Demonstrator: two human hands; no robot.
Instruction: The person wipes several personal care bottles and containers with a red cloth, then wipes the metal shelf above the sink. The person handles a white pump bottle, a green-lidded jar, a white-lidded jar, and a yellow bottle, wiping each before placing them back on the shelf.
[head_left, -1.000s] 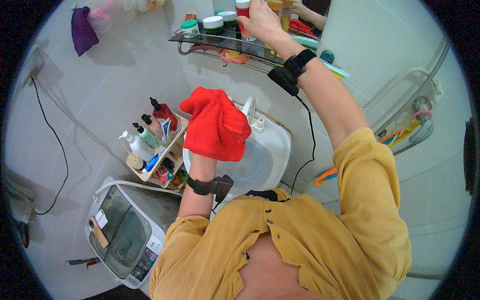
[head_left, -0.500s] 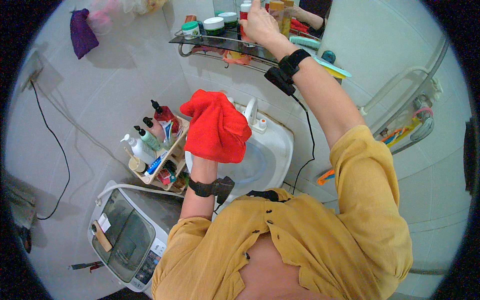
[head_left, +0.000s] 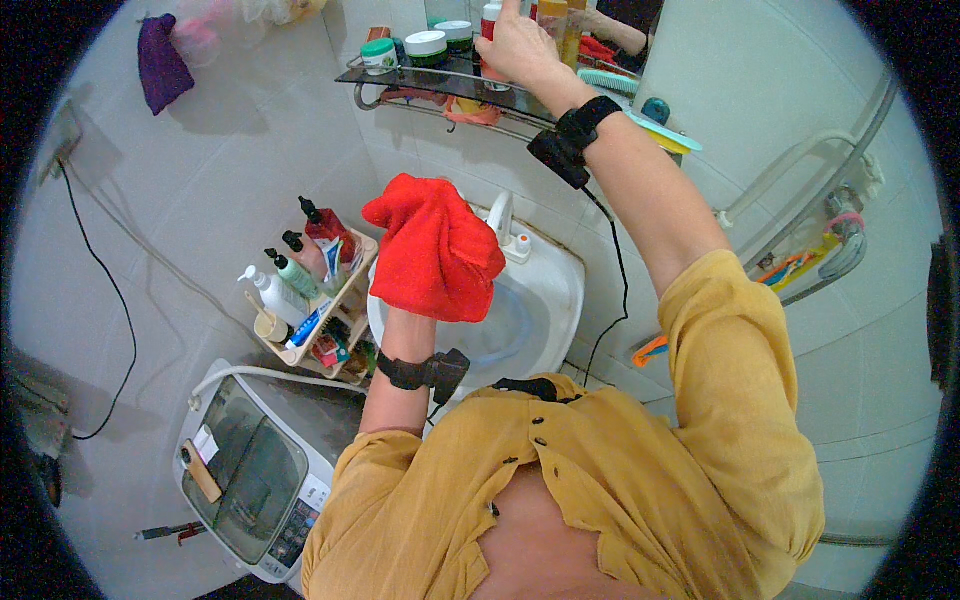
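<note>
Head camera: on my feed, a red terry towel [head_left: 440, 255] is draped over the left hand, above the washbasin [head_left: 567, 290] and just left of the white tap [head_left: 501, 212]. Only the left forearm [head_left: 407, 338] shows below the cloth; I cannot tell how the left fingers are set.

Right hand [head_left: 522, 50]: raised to the dark glass shelf [head_left: 440, 79], thumb laid across a white-capped red bottle [head_left: 490, 72], index finger pointing up out of frame. Remaining fingers hidden, so I cannot tell whether they grip it.

Labels: the green-lidded jar [head_left: 379, 58] at the shelf's left end carries a white-and-green wrap, lettering too small for me to read. Beside it stands a white-lidded jar [head_left: 427, 50]. On the corner rack, a blue-and-white tube [head_left: 306, 328] has illegible print, near a white pump bottle [head_left: 278, 296]. Washing machine panel [head_left: 292, 530]: pale markings, unreadable.
</note>
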